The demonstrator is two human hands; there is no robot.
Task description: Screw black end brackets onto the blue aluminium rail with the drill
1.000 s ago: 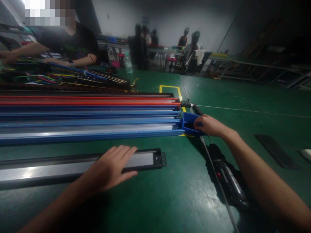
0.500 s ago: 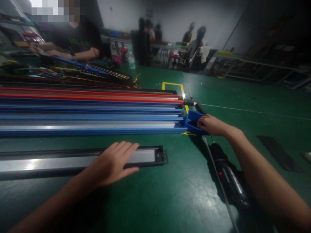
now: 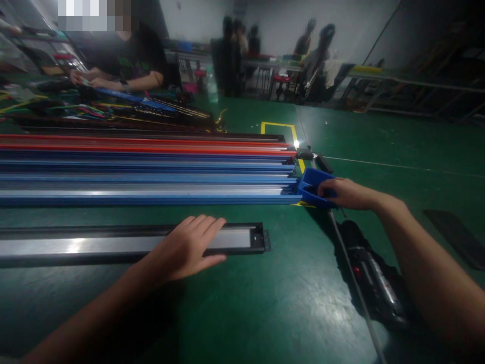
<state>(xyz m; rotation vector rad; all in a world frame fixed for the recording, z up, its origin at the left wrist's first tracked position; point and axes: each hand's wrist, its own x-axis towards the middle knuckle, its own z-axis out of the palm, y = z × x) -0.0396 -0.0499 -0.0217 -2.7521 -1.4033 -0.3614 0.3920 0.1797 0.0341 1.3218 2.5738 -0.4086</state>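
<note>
My left hand (image 3: 189, 246) lies across a long black-framed channel (image 3: 238, 237) with a pale inner strip. Its fingers reach along the far edge and its thumb along the near edge, holding the channel from both sides. My right hand (image 3: 346, 192) dips into a small blue bin (image 3: 311, 177) at the right ends of the blue rails (image 3: 151, 200). The fingers there are bent together inside the bin; what they hold is hidden. A dark power screwdriver (image 3: 373, 275) lies below my right hand, near the forearm.
Red rails (image 3: 151, 142) lie beyond the blue ones. A thin pale rod or cord (image 3: 356, 283) runs past the screwdriver. At far right lies a dark flat piece (image 3: 454, 237). Across the table, a person's hands (image 3: 93, 80) work near coloured wires (image 3: 71, 108).
The view has turned slightly, so everything sits a little further right and higher. My left hand stays on the channel, and my right hand remains in the blue bin.
</note>
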